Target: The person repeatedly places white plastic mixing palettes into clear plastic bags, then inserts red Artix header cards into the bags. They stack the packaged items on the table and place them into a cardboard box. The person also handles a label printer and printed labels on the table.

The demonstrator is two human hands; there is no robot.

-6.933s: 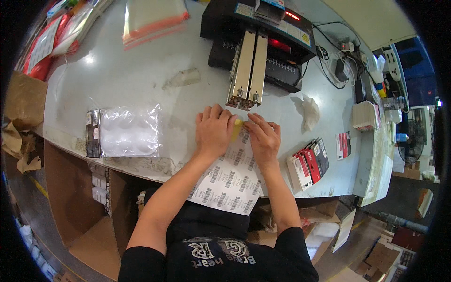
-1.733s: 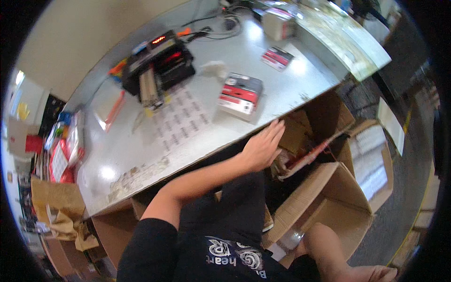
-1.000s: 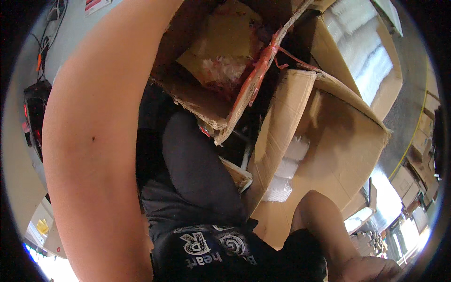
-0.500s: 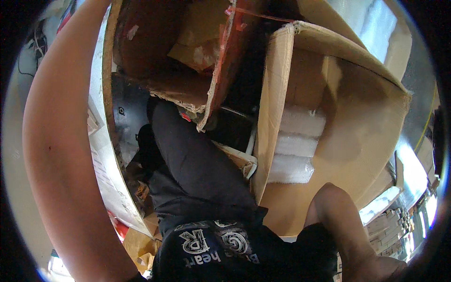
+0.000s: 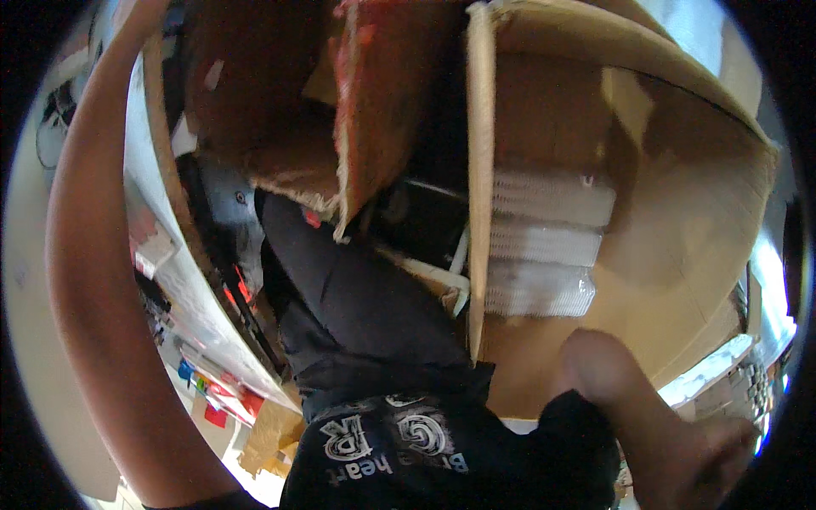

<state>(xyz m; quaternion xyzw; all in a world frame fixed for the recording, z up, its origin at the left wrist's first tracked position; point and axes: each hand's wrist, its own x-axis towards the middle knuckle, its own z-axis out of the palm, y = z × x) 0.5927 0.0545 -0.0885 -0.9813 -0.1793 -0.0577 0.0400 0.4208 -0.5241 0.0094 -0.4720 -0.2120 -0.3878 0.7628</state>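
Closest to the eye is a black, soft-knit shirt (image 5: 382, 459) with pale brushstroke lettering across the chest, and below it a bent leg in dark, smooth trousers (image 5: 331, 280). The left arm (image 5: 98, 255) runs, bare and large, up the left side; its left hand lies past the upper edge, so I cannot tell how that grip stands. The right arm is folded at the elbow, and the right hand (image 5: 727, 463) is a blurred, shadowed shape near the lower right rim; whether its grip is spread or pressed together cannot be made out. Just beyond that elbow gapes a big cardboard box (image 5: 671, 280), with smooth tan walls, a thick bare edge on its left and a soft shadow over the inside. In it, against the left wall, sit the ribbed packs (image 5: 544, 242) of clear, glossy plastic, lined up one past another in rounded blocks. To their left stands a darker torn box (image 5: 387, 102), its raw rim ragged and fibrous, streaked with shiny red tape. Left of that curves the pale, hard edge of the desk (image 5: 200, 293), bearing a small white carton (image 5: 155, 252). Farther off are crumpled brown paper (image 5: 274, 433) and, upper right, bluish-white plastic (image 5: 693, 30).
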